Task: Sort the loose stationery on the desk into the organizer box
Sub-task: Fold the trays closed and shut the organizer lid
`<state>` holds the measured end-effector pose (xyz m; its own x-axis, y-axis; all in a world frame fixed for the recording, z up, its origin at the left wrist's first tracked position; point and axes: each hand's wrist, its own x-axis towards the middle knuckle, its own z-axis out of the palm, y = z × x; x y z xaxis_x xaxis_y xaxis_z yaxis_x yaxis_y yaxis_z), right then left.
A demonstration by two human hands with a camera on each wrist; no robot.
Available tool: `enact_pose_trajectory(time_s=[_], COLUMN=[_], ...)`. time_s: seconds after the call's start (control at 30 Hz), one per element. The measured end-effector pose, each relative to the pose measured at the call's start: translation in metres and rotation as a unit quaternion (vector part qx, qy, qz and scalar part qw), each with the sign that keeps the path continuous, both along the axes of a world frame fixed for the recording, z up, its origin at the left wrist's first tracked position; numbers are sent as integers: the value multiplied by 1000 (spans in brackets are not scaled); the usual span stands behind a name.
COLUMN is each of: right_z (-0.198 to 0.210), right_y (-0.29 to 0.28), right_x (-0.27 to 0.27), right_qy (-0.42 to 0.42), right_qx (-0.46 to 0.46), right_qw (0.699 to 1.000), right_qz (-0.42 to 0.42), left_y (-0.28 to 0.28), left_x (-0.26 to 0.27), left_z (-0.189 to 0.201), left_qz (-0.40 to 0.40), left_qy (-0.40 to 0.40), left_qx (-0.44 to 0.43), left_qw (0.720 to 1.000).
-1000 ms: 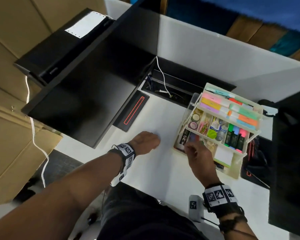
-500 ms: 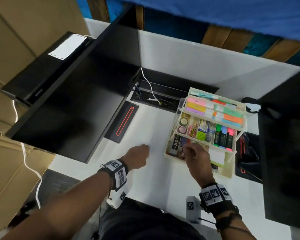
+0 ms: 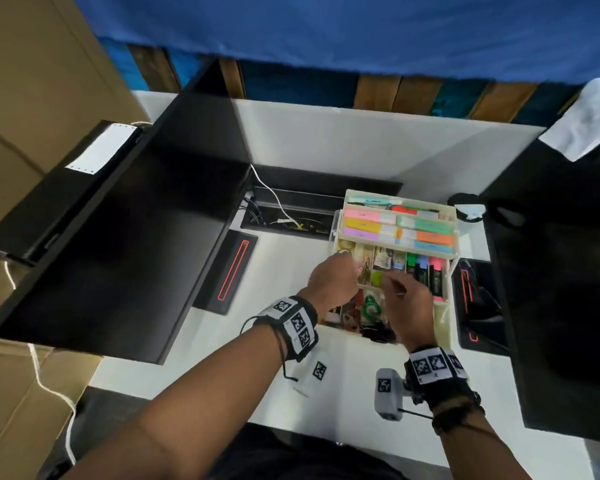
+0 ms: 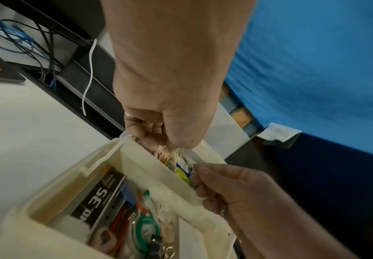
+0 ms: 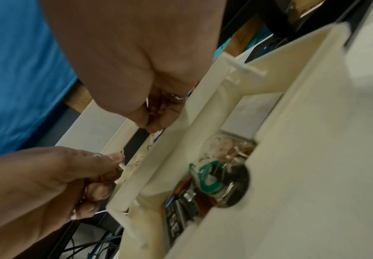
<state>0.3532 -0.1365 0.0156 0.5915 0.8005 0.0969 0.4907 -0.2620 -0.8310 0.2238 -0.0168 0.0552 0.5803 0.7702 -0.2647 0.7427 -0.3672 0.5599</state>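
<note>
The cream tiered organizer box stands open at the desk's right. Its top tray holds pastel highlighters; the middle tray has small compartments with clips and markers. My left hand hovers over the middle tray's left compartments, fingers curled, pinching a small pale item that I cannot identify. My right hand is beside it at the tray's front wall, fingertips pinched together; whether they hold anything is hidden. The bottom tray holds a green tape roll and a staples box.
A large black monitor fills the left, and another dark screen stands at the right. A black pad with a red outline lies left of the box, with a cable slot behind it. A white tagged device sits near the front edge.
My left hand left the desk surface and moved right, up over the middle tray. My right hand rose from the bottom tray to the middle tray's front wall.
</note>
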Motion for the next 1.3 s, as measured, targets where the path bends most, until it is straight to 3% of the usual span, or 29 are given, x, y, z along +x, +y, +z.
enact_pose_trajectory(time_s=[0.1, 0.37, 0.47, 0.53, 0.63, 0.73, 0.8, 0.93, 1.17, 1.3], right_z=[3, -2, 10, 24, 35, 29, 19, 14, 15, 16], right_y=[-24, -55, -49, -41, -24, -12, -9, -10, -10, -8], right_x=[7, 33, 51, 66, 90, 106, 110, 109, 100, 93], right_qy=[31, -10, 6, 9, 25, 76, 95, 94, 212, 208], right_qx=[7, -2, 10, 41, 24, -76, -85, -52, 14, 26], right_qw=[999, 999, 990, 977, 969, 972, 978, 982, 954, 950], right_qz=[-9, -52, -142, -208, -245, -207, -166, -154, -211, -232], left_y=[0, 3, 11, 22, 47, 67, 77, 85, 77, 70], left_x=[7, 7, 5, 5, 10, 19, 23, 24, 7, -6], left_z=[-10, -11, 3, 12, 19, 25, 23, 14, 10, 4], left_qz=[-7, 28, 109, 204, 287, 237, 178, 154, 159, 156], left_qy=[17, -90, -155, -236, -276, -234, -226, -206, -240, -234], left_qx=[35, 37, 78, 81, -27, -160, -195, -185, -228, -226], left_qw=[999, 995, 979, 947, 917, 929, 938, 949, 930, 933])
